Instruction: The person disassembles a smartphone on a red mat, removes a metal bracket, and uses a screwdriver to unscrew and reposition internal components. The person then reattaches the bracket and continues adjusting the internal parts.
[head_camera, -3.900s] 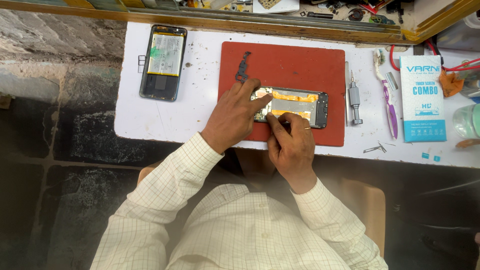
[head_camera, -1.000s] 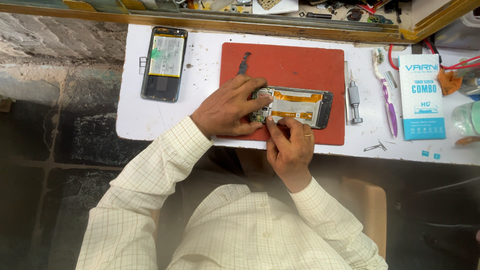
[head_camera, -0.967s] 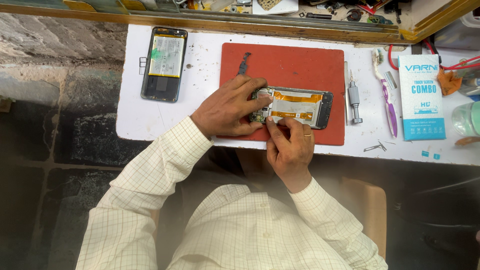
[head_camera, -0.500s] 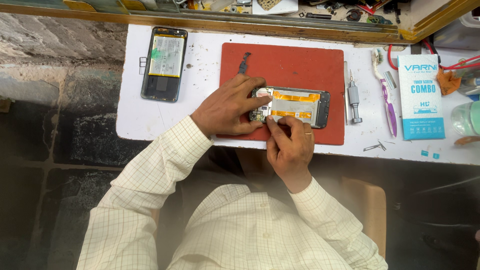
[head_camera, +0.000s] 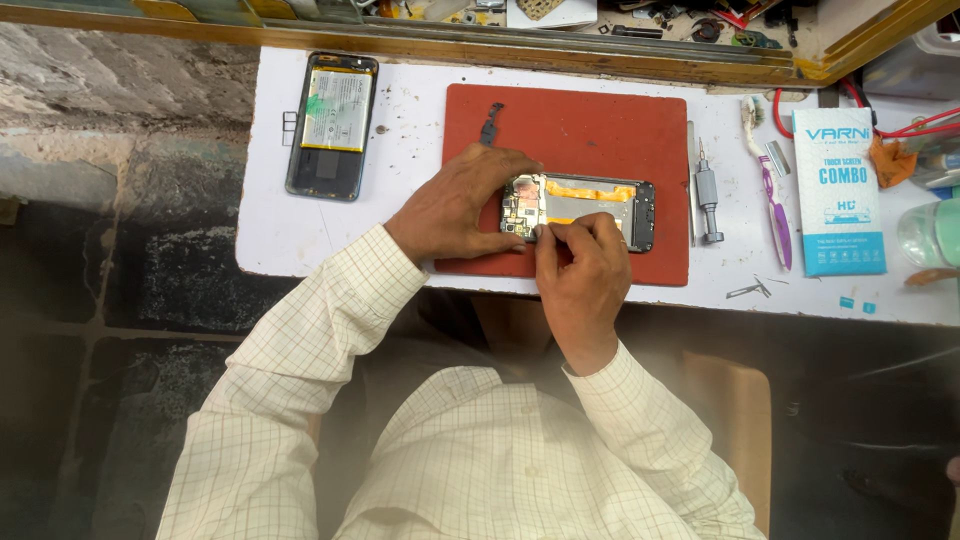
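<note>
Left hand (head_camera: 455, 205) shifted slightly; opened phone (head_camera: 585, 210) under both hands' fingers (head_camera: 560, 232).

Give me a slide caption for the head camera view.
Left hand steadies an opened phone on a red mat while the right hand works at its near edge.

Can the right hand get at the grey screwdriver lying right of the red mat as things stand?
Probably yes. The right hand is busy at the opened phone on the red mat, but the grey screwdriver lies just beyond the mat's right edge with bare white table around it and nothing between.
</note>
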